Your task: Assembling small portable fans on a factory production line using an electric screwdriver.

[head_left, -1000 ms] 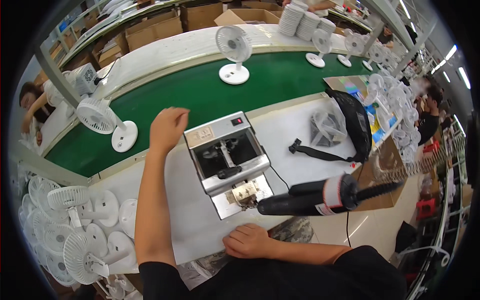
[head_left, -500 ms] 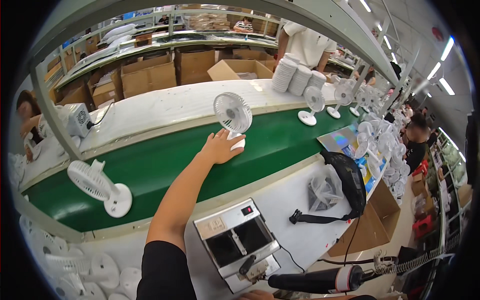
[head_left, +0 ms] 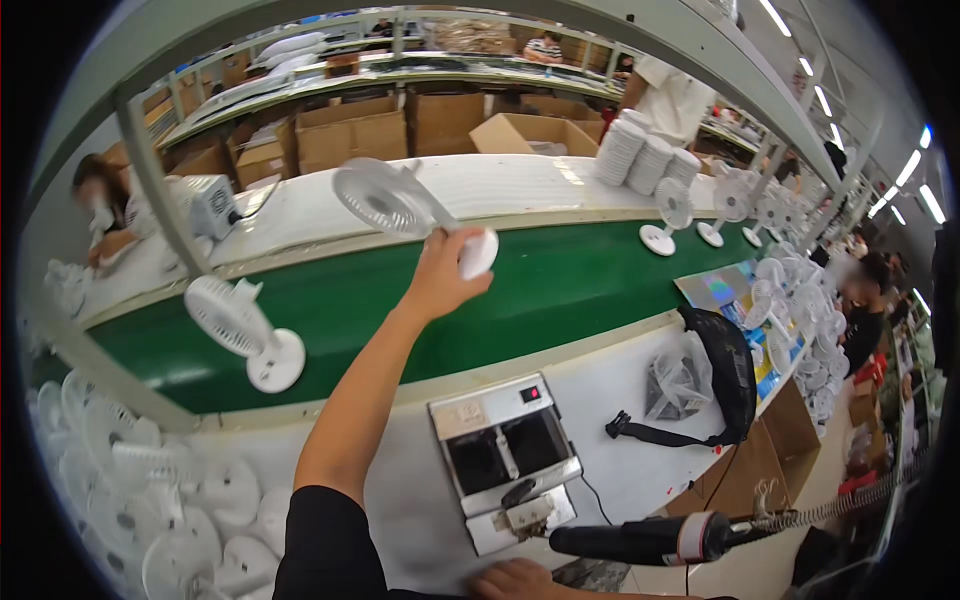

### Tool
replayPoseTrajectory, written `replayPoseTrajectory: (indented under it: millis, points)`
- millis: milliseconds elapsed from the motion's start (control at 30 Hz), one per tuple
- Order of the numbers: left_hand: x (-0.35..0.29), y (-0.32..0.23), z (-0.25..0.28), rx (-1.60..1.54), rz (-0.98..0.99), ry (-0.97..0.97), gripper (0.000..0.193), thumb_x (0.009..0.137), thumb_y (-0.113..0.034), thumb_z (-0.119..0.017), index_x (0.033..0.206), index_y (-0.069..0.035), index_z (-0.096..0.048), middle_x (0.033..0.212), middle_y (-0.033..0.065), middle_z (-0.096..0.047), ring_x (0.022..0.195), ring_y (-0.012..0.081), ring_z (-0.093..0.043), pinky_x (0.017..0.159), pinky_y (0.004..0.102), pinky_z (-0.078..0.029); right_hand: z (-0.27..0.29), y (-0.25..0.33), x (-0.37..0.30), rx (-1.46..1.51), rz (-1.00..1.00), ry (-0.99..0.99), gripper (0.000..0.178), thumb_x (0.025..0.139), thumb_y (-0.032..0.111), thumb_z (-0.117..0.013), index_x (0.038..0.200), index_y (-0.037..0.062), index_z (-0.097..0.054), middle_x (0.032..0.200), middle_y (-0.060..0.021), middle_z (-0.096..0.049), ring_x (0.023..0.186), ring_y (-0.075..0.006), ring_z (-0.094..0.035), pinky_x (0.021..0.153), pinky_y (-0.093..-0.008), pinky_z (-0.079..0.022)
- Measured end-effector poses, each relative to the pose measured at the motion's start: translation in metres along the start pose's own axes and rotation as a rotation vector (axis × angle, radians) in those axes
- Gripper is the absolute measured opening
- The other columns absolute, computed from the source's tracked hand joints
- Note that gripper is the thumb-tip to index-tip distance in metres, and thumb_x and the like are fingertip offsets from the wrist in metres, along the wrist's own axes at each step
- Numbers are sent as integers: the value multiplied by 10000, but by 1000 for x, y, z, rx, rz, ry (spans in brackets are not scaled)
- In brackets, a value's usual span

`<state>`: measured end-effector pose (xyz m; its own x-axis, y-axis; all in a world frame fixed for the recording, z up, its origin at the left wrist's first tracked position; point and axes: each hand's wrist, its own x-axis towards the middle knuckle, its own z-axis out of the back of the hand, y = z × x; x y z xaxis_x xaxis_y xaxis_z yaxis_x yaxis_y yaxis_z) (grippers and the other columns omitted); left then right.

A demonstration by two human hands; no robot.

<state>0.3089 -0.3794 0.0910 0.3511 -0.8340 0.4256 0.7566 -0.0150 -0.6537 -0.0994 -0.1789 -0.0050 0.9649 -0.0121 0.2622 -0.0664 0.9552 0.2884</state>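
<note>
My left hand (head_left: pixel 448 278) is closed round the neck of a small white desk fan (head_left: pixel 380 198), close to its round base. The fan is tilted, its head toward the left, and hangs above the green conveyor belt (head_left: pixel 565 265). At the lower edge my right hand (head_left: pixel 515 580) rests low by the bench, partly cut off and blurred, so its grip does not show. Just above it is a silver metal device (head_left: pixel 505 455) with two dark pads and a red-lit switch. Beside that lies a black cylindrical power screwdriver (head_left: pixel 640 540) on a coiled cord.
Another white fan (head_left: pixel 240 330) stands on the belt at left, and several more stand at far right. Fan parts (head_left: pixel 150 490) pile up at lower left. A black bag (head_left: pixel 725 375) and a clear plastic bag (head_left: pixel 680 375) lie on the bench. Stacked white discs (head_left: pixel 640 150) stand beyond the belt.
My left hand has gone from touching the upright fan's base to gripping its neck. The fan is now lifted and tipped leftward. The whole view has shifted, moving the scene rightward.
</note>
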Motion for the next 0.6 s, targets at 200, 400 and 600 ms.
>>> replayPoseTrajectory:
  millis: [200,400,600]
  points:
    - [-79,-91,97,-1101,-4,-279,784,717,-387,-635,1424,-127,-417,1349,154,-515,1216,321,-506,983,401,-430,8,-6,11,-27,-82,227,413,749,353,-723,1050,118,-565,942,-58,-590,833,-257,-609,710,-332,-505]
    - [-155,-153,113,-1580,-124,-473,800,684,-469,-627,1398,-164,-433,1337,125,-529,1161,344,-540,967,500,-453,8,-19,18,-65,37,-275,97,700,144,-683,746,144,-598,661,5,-534,572,-189,-554,511,-276,-425]
    - [-183,-180,110,-1659,-123,-472,920,644,-493,-621,1466,-179,-352,1346,108,-538,1199,285,-549,945,455,-492,2,-26,21,-98,66,-377,103,684,122,-676,724,147,-584,637,1,-509,551,-198,-529,499,-287,-414]
